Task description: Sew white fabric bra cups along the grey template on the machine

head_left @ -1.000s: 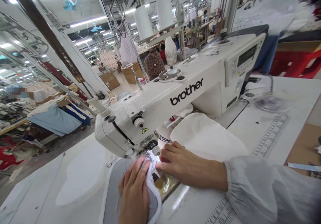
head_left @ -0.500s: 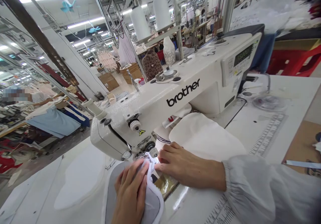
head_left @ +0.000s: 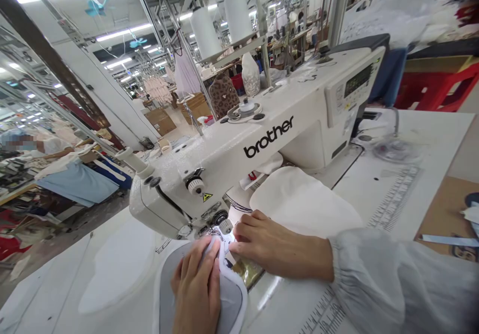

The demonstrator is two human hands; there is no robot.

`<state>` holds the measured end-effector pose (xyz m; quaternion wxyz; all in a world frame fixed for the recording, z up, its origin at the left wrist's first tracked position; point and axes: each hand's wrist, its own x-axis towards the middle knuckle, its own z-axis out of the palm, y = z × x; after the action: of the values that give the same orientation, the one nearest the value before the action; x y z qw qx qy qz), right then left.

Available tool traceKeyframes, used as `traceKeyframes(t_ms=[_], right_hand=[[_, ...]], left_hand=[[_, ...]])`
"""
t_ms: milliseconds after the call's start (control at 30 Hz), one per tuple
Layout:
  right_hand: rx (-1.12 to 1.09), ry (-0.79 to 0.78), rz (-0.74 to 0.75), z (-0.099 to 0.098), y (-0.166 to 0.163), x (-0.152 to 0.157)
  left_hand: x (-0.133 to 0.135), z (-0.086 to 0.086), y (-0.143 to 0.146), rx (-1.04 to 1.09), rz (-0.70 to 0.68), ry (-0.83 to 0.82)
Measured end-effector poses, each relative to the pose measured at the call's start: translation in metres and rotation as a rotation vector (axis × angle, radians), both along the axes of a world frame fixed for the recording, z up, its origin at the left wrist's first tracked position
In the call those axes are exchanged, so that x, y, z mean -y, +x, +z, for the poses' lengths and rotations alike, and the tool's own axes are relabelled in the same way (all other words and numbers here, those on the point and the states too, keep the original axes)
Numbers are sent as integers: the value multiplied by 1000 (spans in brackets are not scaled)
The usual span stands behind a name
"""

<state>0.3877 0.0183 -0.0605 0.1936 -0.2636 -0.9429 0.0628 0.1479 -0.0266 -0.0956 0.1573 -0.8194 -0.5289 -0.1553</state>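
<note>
A white Brother sewing machine (head_left: 262, 134) stands across the table. Under its needle area lies a grey fabric piece with a white edge (head_left: 232, 299). My left hand (head_left: 198, 286) lies flat on the grey piece, fingers stretched toward the presser foot. My right hand (head_left: 275, 247) rests just right of the needle, fingers curled and pressed together on the white edge of the piece. A white fabric piece (head_left: 303, 199) lies behind my right hand under the machine arm.
Another white fabric piece (head_left: 116, 269) lies on the table at the left. Two thread cones (head_left: 220, 25) stand behind the machine. A brown board (head_left: 445, 214) and red stools (head_left: 437, 89) are at the right. Another person sits far left (head_left: 41, 147).
The grey piece has turned and slid a little under the needle with both hands guiding it. The view has shifted slightly, so the machine sits further left.
</note>
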Motion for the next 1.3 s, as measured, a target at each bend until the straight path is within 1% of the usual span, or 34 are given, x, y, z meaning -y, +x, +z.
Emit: traceKeyframes(t_ms=[67, 133, 233, 333, 400, 467, 533, 633, 733, 800, 867, 967, 1100, 1200, 1300], right_hand=[[1, 4, -3, -1, 0, 0], [2, 4, -5, -1, 0, -1], [9, -6, 5, 1, 1, -1], [2, -16, 10, 3, 3, 1], [-16, -13, 11, 4, 5, 2], [-40, -1, 8, 4, 7, 3], [-64, 19, -1, 2, 8, 3], [-85, 43, -2, 0, 9, 3], [-69, 42, 12, 1, 9, 3], [-47, 38, 16, 2, 9, 4], [-32, 36, 18, 4, 8, 5], [-40, 34, 23, 4, 8, 6], [-54, 51, 18, 1, 9, 4], [-41, 59, -17, -1, 12, 1], [-69, 23, -27, 0, 18, 2]], left_hand=[[1, 0, 0, 11, 35, -21], [0, 3, 0, 12, 39, -47], [-2, 12, -2, 11, -34, -91], [-3, 18, -4, 49, -69, -99], [-2, 17, -5, 36, -77, -84], [1, 12, -2, 3, -74, -57], [5, 6, 4, 0, -33, -24], [12, -1, 18, 74, 77, 17], [15, -3, 32, 95, 186, -25], [16, -2, 37, 71, 228, -51], [17, -2, 39, 56, 270, -41], [17, -2, 41, 35, 316, -36], [17, -1, 43, 35, 362, -69], [17, 2, 49, 57, 388, -74], [17, 6, 57, 96, 409, -49]])
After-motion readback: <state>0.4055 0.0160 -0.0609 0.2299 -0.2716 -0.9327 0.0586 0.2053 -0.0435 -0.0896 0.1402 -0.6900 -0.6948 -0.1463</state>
